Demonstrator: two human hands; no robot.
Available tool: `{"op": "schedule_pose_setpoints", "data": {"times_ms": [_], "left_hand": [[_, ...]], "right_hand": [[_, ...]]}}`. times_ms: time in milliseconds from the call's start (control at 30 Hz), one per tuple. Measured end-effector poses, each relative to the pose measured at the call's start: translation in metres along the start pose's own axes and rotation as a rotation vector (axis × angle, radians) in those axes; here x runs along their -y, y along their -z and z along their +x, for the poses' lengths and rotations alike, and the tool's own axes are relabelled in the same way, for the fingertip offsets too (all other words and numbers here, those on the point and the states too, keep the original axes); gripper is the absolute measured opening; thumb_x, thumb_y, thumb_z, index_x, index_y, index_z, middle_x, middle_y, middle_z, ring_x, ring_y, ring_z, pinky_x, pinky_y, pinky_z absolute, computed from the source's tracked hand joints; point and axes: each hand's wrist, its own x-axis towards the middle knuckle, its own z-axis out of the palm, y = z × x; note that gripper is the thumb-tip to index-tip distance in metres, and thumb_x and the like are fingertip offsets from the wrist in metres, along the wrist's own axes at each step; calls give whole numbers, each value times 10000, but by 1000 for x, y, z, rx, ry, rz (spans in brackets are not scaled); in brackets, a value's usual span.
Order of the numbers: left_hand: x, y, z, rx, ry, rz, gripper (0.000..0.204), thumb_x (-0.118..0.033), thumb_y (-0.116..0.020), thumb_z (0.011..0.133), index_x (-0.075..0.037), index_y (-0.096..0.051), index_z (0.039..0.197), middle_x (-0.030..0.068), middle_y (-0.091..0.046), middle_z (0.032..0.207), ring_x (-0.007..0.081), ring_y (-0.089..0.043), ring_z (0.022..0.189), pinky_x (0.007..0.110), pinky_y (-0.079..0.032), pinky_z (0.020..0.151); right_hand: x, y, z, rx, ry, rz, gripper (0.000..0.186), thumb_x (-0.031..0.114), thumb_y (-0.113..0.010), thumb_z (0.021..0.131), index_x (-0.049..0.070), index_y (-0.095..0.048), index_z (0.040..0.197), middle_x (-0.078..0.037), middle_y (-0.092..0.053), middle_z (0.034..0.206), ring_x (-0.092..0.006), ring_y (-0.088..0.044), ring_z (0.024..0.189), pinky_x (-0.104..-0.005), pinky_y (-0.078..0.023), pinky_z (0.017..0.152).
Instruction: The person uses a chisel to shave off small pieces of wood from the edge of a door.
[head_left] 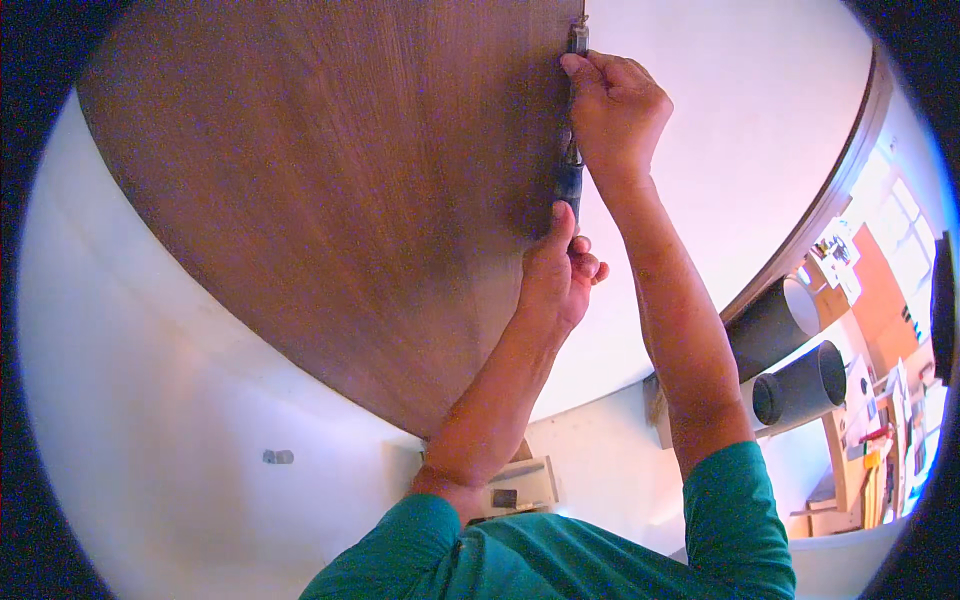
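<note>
A slim tool with a dark handle (568, 184) lies in line with the straight edge of a dark brown wood-grain panel (340, 180). My left hand (560, 270) is closed around the lower end of that handle, thumb pointing up along it. Farther up the same edge, my right hand (620, 110) is closed with thumb and fingers pinched at the upper part of the tool. Just past its fingertips a small metal piece (578, 38) shows. Whether this piece belongs to the tool or to the panel I cannot tell. My right fingers hide the part between.
A white surface (740, 130) borders the panel on the right. Two dark cylinders (805, 385) lie beyond its rim, near a cluttered area with an orange-brown board (888, 295) and a bright window. An open wooden box (530, 485) sits below my left forearm.
</note>
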Motion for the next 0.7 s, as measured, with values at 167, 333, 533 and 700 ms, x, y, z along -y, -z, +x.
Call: {"op": "schedule_pose_setpoints", "data": {"times_ms": [167,333,533,700], "left_hand": [[4,-9,-7,-66,15,-28,385,-532,-671,887,-200,-493,806,-69,-459,614,119,-349,458,365,-393,655],[-11,-33,4,-57,-4,-54,386,-533,-656,900,-204,-482,800,-69,-450,610,117,-346,476,371,-394,671],[-12,-35,-3,-39,-124,-7,351,-475,-638,937,-177,-480,841,-45,-468,622,128,-387,469,373,-414,637],[6,14,-16,-84,-41,-60,318,-438,-651,937,-163,-513,856,-22,-548,656,140,-457,484,401,-435,652]], "right_hand": [[-7,0,-8,-11,30,-114,169,188,-727,815,24,-720,773,-146,-671,709,-339,-653,670,-412,-520,642],[3,-4,21,-3,51,-113,255,265,-691,881,16,-744,872,-167,-700,790,-293,-691,716,-380,-524,668],[13,-1,35,85,-42,-204,283,310,-669,893,41,-755,910,-176,-703,810,-309,-698,745,-382,-531,717],[5,10,-26,99,-165,-30,190,180,-720,861,-7,-742,888,-161,-709,817,-258,-693,752,-351,-532,725]]}}
